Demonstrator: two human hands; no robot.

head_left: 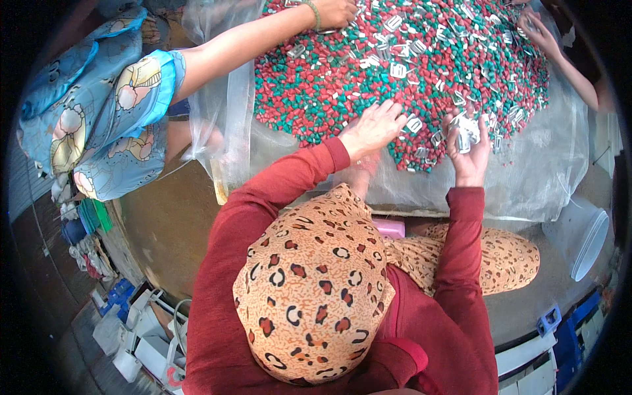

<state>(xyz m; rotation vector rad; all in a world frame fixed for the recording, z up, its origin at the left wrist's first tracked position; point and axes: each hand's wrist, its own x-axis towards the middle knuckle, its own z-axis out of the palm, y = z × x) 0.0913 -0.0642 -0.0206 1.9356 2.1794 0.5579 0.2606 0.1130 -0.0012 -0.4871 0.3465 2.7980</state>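
A broad pile (309,99) of small red, green and white plastic bits is spread out before me, with white slotted, buckle-like pieces (397,70) mixed in. My left hand (376,129) reaches over the near edge of the pile, palm down. Its fingers are bent and a little apart, their tips close to a white slotted piece (413,123); nothing shows in its grasp. Turned palm up at the pile's near right, my right hand (470,158) holds several white slotted plastic pieces (467,131), fingers curled around them.
Another person's hand (334,13) touches the pile at the far left, and a second person's hand (538,33) is at the far right. Clear plastic sheeting (526,178) lies under the pile. A translucent bucket (582,240) tilts at the right; white and blue containers (145,329) stand lower left.
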